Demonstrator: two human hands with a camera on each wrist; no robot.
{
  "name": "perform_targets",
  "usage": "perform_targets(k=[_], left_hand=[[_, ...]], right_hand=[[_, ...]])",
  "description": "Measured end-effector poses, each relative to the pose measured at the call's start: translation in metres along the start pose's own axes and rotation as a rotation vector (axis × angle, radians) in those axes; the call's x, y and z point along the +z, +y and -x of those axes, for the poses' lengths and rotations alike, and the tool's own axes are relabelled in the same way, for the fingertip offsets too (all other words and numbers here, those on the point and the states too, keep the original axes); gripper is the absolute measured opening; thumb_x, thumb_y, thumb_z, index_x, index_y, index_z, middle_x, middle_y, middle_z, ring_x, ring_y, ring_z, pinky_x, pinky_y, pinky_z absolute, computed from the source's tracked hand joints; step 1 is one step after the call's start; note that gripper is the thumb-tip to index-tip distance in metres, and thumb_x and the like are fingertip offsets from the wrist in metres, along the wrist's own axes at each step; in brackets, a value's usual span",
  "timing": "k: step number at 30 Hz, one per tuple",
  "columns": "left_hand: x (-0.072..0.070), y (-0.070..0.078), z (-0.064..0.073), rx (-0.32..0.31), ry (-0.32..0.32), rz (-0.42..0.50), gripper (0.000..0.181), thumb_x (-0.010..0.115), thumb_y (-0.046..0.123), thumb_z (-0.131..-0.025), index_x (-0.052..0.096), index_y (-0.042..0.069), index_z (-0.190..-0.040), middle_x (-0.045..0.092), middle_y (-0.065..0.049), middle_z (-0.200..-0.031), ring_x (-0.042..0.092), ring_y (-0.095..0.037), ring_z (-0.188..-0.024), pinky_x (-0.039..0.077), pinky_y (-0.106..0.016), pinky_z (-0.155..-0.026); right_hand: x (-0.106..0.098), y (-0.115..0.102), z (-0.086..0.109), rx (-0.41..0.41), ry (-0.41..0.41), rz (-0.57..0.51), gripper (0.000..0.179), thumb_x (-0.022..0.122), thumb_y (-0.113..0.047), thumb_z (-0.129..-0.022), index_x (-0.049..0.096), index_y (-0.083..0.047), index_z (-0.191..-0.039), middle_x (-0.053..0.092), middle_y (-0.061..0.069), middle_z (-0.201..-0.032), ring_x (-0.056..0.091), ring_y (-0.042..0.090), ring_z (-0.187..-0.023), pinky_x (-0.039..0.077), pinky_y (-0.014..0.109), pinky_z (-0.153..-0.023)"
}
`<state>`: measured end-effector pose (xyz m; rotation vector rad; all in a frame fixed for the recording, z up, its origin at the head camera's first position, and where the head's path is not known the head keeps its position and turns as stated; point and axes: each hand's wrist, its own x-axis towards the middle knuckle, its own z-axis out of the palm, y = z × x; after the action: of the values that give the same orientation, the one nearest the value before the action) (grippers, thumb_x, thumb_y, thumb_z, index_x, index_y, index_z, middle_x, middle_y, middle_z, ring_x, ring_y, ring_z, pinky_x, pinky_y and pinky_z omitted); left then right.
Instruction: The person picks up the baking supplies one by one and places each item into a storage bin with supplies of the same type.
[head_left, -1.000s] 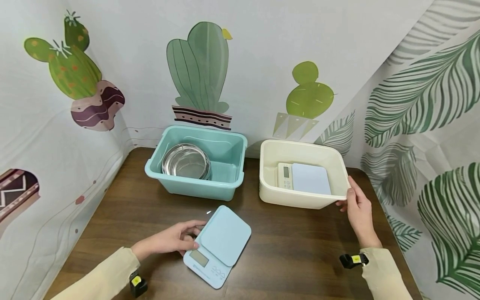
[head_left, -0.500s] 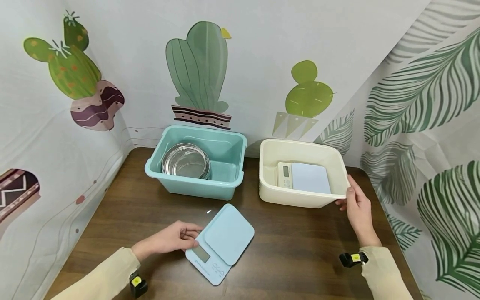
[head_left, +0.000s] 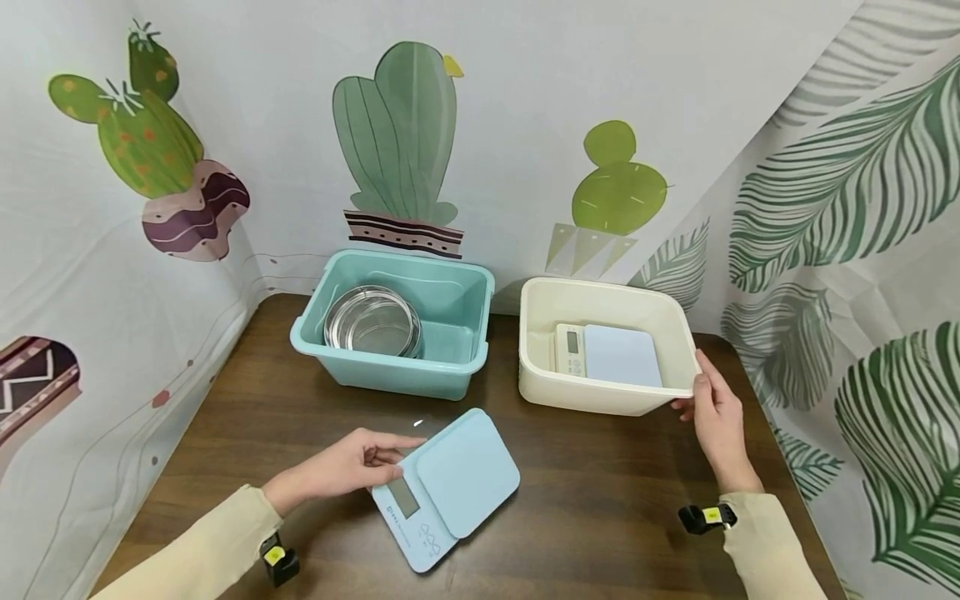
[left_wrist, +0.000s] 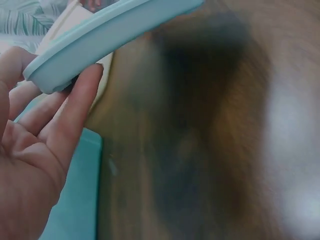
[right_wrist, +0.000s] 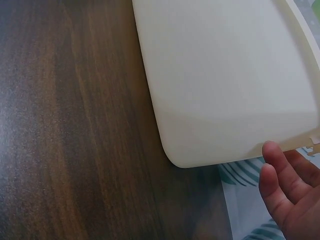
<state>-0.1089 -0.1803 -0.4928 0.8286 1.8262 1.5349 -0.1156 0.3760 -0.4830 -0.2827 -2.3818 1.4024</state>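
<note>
My left hand (head_left: 337,467) pinches a light blue kitchen scale (head_left: 467,475) by its display end, thumb on top. In the left wrist view its fingers (left_wrist: 75,112) reach under the edge of the scale (left_wrist: 95,50), which is held up off the table. At the right, my right hand (head_left: 720,425) holds the near right corner of a cream plastic bin (head_left: 592,395) at the rim. Fingers (right_wrist: 276,192) show below the rim in the right wrist view; the thumb is hidden there. A second kitchen scale (head_left: 621,356), cream with a pale platform, lies inside this bin.
A turquoise plastic bin (head_left: 405,381) stands at the back left, with round metal sieves (head_left: 372,323) in its left half. Both bins stand near the patterned cloth backdrop (head_left: 510,167). A brown wooden table (head_left: 600,508) lies underneath.
The blue scale has shifted slightly right and turned a little in my left hand, which has risen slightly with it. My right hand and both bins stay in place.
</note>
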Motion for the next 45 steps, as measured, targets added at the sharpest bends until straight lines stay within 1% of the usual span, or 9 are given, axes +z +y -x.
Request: perform_targets(k=[4,6,13,18,24,29,32,38,45], left_hand=[[0.002,0.014,-0.005,0.002,0.011,-0.058,0.046,0.064,0.002,-0.1,0.057,-0.005,-0.146,0.076,-0.016,-0.115,0.072,-0.01,-0.089,0.059,-0.032,-0.057],[0.002,0.023,-0.008,0.011,0.013,-0.087,0.046,0.066,0.002,-0.099,0.059,-0.003,-0.144,0.077,-0.013,-0.112,0.073,-0.013,-0.088,0.058,-0.032,-0.054],[-0.001,0.049,-0.02,0.117,0.002,-0.145,0.046,0.068,0.004,-0.098,0.062,0.001,-0.143,0.074,-0.014,-0.123,0.074,-0.016,-0.101,0.061,-0.033,-0.086],[-0.009,0.066,-0.028,0.134,0.028,-0.191,0.044,0.068,0.007,-0.1,0.063,0.006,-0.144,0.074,-0.01,-0.126,0.074,-0.015,-0.102,0.061,-0.032,-0.085],[-0.018,0.091,-0.042,0.141,0.042,-0.15,0.045,0.068,0.004,-0.099,0.062,0.003,-0.144,0.075,-0.01,-0.122,0.075,-0.017,-0.098,0.062,-0.034,-0.08],[-0.026,0.107,-0.056,0.139,0.107,-0.15,0.043,0.069,0.003,-0.098,0.065,0.002,-0.141,0.077,-0.011,-0.114,0.074,-0.016,-0.089,0.062,-0.034,-0.075],[-0.03,0.114,-0.065,0.118,0.149,-0.148,0.042,0.069,0.004,-0.098,0.066,0.002,-0.14,0.078,-0.011,-0.111,0.074,-0.017,-0.086,0.063,-0.035,-0.073],[-0.04,0.123,-0.087,0.082,0.186,-0.085,0.045,0.068,0.005,-0.099,0.063,0.005,-0.143,0.078,-0.016,-0.108,0.076,-0.023,-0.085,0.063,-0.043,-0.066],[-0.051,0.135,-0.114,0.056,0.19,-0.05,0.046,0.068,0.008,-0.101,0.061,0.005,-0.146,0.078,-0.015,-0.109,0.076,-0.025,-0.086,0.063,-0.047,-0.068]], right_hand=[[0.0,0.0,0.001,0.005,0.008,0.002,0.047,0.041,-0.027,-0.113,0.046,-0.017,-0.159,0.063,-0.023,-0.084,0.066,0.004,-0.064,0.053,0.019,-0.055],[0.0,0.001,0.001,0.004,0.009,0.0,0.047,0.041,-0.027,-0.113,0.046,-0.017,-0.159,0.063,-0.023,-0.083,0.066,0.003,-0.064,0.052,0.019,-0.055],[0.0,0.001,0.002,0.007,0.014,-0.012,0.046,0.042,-0.025,-0.113,0.047,-0.017,-0.158,0.064,-0.022,-0.086,0.065,0.003,-0.064,0.053,0.02,-0.055],[-0.001,0.002,0.002,0.0,0.005,-0.007,0.047,0.041,-0.025,-0.113,0.046,-0.017,-0.159,0.064,-0.022,-0.086,0.065,0.003,-0.064,0.053,0.02,-0.055],[-0.001,0.002,0.002,-0.008,0.011,-0.002,0.047,0.041,-0.025,-0.113,0.046,-0.017,-0.159,0.063,-0.024,-0.082,0.065,0.002,-0.064,0.052,0.019,-0.056],[0.0,0.001,0.002,-0.008,0.017,-0.006,0.046,0.042,-0.024,-0.113,0.047,-0.016,-0.158,0.064,-0.023,-0.081,0.065,0.002,-0.064,0.052,0.019,-0.056],[0.0,0.001,0.002,-0.008,0.016,-0.008,0.047,0.042,-0.024,-0.113,0.047,-0.014,-0.158,0.064,-0.023,-0.079,0.065,0.003,-0.063,0.052,0.019,-0.055],[0.0,0.002,0.0,-0.018,0.005,-0.016,0.047,0.042,-0.021,-0.112,0.046,-0.013,-0.159,0.064,-0.023,-0.081,0.066,0.004,-0.063,0.052,0.02,-0.054],[0.001,0.0,-0.001,-0.003,0.011,0.001,0.046,0.041,-0.022,-0.113,0.048,-0.014,-0.158,0.064,-0.022,-0.083,0.065,0.003,-0.063,0.052,0.019,-0.055]])
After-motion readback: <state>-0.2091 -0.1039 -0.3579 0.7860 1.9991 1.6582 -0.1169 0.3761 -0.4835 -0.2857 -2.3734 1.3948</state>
